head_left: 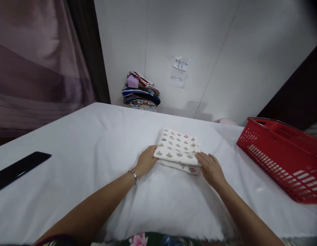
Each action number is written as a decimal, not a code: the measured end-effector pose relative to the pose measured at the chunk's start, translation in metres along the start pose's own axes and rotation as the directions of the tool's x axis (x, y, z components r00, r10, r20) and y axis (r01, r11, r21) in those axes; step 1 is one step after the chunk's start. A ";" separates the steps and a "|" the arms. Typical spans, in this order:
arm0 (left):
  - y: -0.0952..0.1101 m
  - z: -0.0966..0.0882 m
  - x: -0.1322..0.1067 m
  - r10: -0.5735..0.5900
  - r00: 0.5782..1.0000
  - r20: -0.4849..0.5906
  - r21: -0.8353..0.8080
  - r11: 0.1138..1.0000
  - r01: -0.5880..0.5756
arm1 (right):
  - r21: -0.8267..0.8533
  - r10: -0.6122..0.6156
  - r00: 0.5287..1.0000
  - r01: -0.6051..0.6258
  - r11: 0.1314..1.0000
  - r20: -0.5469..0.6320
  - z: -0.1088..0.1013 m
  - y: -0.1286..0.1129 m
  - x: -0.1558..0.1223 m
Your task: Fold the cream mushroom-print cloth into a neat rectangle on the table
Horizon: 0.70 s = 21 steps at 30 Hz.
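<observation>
A folded white cloth (177, 145) lies in front of me, printed with grey mushroom-like shapes and a few red and blue ones. Its layers show along the near edge, where the upper fold sits slightly back from the lower one. My left hand (147, 159) is closed on the cloth's left near corner, with a silver band at the wrist. At the right near corner, my right hand (211, 169) holds the edge, its fingertips over the top layer. The undersides of both grips are hidden.
A white-covered table (109, 143) carries a black flat object (20, 169) at left and a red plastic basket (281, 157) at right. Beyond the far edge stands a stack of folded clothes (141, 91). Paper notes (178, 71) are on the wall; a pinkish curtain (38, 61) hangs left.
</observation>
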<state>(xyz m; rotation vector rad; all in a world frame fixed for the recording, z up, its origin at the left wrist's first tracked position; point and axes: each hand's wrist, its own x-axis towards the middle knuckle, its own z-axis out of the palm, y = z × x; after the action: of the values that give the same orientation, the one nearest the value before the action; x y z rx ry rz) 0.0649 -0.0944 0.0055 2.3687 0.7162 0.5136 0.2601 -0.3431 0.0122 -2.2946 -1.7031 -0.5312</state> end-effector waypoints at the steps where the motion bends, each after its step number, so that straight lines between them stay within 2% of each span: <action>1: -0.001 0.000 0.000 0.012 1.000 0.001 0.014 1.000 -0.012 | -0.013 0.009 1.000 -0.009 1.000 -0.005 0.000 0.002 0.000; 7: -0.001 -0.003 -0.002 0.045 0.998 0.040 0.127 0.991 -0.050 | 0.021 -0.024 0.998 0.022 1.000 0.066 0.014 -0.009 -0.011; 14: -0.009 -0.010 -0.002 0.141 0.990 0.028 0.267 0.953 -0.143 | -0.001 -0.035 0.999 0.035 0.999 -0.007 0.013 -0.009 -0.001; 17: -0.013 -0.014 -0.001 0.121 0.991 0.051 0.332 0.934 -0.131 | 0.041 -0.067 0.998 0.067 0.997 -0.010 0.024 -0.013 -0.004; 21: -0.011 -0.019 -0.002 0.097 0.994 0.052 0.325 0.940 -0.109 | 0.051 -0.049 0.998 0.047 0.998 0.042 0.031 -0.023 -0.013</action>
<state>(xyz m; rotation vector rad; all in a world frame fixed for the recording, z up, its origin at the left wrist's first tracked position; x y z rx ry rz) 0.0496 -0.0795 0.0124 2.7305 0.7087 0.4209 0.2390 -0.3349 -0.0216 -2.2517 -1.7750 -0.4458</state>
